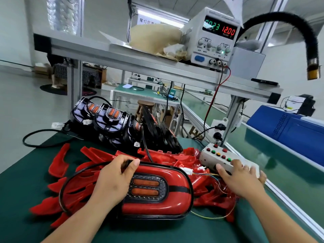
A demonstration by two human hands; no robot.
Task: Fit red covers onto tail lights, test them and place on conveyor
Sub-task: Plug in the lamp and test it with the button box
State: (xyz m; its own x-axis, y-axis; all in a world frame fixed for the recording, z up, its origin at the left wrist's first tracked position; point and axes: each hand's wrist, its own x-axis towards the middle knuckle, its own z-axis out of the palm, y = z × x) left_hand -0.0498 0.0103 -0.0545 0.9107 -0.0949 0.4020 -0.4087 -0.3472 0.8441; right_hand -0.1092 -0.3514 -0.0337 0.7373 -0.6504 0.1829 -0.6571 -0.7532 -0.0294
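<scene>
Red digits (228,31) read 12.00 above the tail light (157,190).

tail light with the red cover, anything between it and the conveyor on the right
Yes. Right of the tail light lie loose red covers and thin wires, with the right hand on the button box beyond them. The conveyor lies past the table's rail; lifting over looks feasible. The left hand pinches the light's cable.

Tail light (157,206): glossy red cover, black rim and band, two orange bars in a dotted dark-grey surround. Loose covers (57,163): red. Bench mat (22,190): dark green. Button box (213,159): white, with red, green and yellow buttons. Power supply (210,39): white, blue switch, green and red digits.
</scene>
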